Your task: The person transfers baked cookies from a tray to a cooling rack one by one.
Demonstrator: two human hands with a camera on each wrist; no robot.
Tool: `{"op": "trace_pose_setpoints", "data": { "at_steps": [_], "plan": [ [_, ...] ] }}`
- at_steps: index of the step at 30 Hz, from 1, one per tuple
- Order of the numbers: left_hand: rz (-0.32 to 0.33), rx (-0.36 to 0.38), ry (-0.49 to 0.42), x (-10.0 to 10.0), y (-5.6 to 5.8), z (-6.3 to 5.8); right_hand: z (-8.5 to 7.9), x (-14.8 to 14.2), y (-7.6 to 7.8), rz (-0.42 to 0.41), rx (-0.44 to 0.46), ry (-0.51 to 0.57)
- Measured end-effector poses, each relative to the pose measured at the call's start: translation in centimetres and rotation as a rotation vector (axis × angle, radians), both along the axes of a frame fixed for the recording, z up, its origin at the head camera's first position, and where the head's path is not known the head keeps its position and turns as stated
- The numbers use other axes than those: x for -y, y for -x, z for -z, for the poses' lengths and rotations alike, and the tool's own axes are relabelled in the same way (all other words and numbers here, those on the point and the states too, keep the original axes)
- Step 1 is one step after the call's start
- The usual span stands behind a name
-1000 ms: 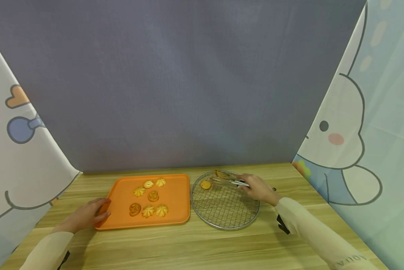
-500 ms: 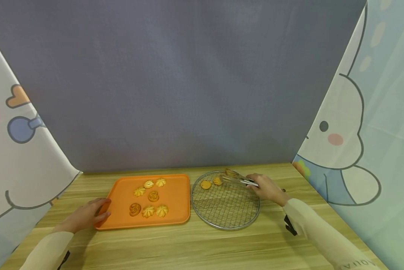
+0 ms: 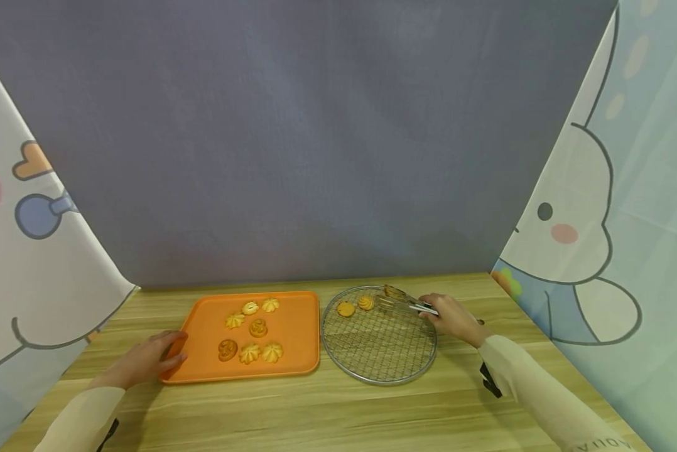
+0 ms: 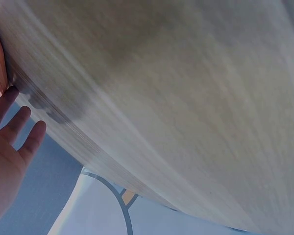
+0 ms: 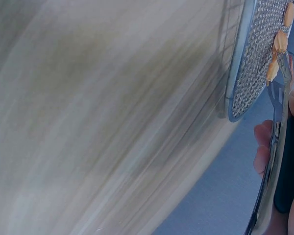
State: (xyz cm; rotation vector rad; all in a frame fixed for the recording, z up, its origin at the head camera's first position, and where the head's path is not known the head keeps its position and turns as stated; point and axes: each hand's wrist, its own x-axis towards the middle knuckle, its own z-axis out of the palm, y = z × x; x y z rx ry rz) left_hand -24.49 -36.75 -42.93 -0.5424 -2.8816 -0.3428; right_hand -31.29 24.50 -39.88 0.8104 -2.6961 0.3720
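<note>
My right hand [image 3: 450, 318] grips metal tongs [image 3: 426, 309] with dark handle grips. Their jaws stand apart over the upper part of a round wire rack [image 3: 379, 382]. Just left of the tips, a swirled cookie [image 3: 366, 302] lies on the mesh beside a flat round cookie [image 3: 346, 309]. In the right wrist view, the fork-like tips are close by the cookies [image 5: 280, 41] at the rack's far side. My left hand [image 3: 140, 363] rests at the left edge of an orange tray [image 3: 293, 364], thumb and fingers spread, fingertips against the rim in the left wrist view.
Several cookies [image 3: 249, 353], some flower-shaped and some darker, are spread on the tray. Tray and rack stand side by side on a wood-grain table [image 3: 293, 414]. A grey backdrop [image 3: 316, 157] rises behind, with cartoon-printed sheets [image 3: 576, 251] at both sides.
My right hand has moved right with the tongs, away from the swirled cookie. That cookie now lies free on the rack beside the round one. The left hand stays at the tray.
</note>
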Motion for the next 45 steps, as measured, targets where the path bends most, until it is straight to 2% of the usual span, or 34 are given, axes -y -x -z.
{"op": "trace_pose_setpoints", "data": {
  "at_steps": [5, 16, 21, 29, 39, 45],
  "plan": [
    [0.005, 0.001, 0.001, 0.0, 0.0, -0.1, 0.4, -0.2, 0.1, 0.009, 0.001, 0.002],
    [0.013, -0.056, -0.001, 0.1, 0.0, 0.4, 0.9, -0.2, 0.1, 0.028, -0.011, -0.009],
    [0.006, -0.023, -0.008, 0.1, 0.0, 0.2, 0.9, -0.2, 0.1, 0.036, -0.004, -0.009],
    [-0.005, -0.019, 0.004, 0.0, 0.0, 0.1, 0.5, -0.1, 0.3, 0.030, 0.033, 0.041],
    [0.006, -0.024, 0.004, 0.1, 0.2, 0.2, -0.2, 1.3, 0.2, -0.004, -0.022, 0.025],
    [0.014, -0.029, 0.000, 0.2, 0.2, 0.4, -0.4, 2.5, -0.1, -0.063, -0.030, 0.014]
  ]
}}
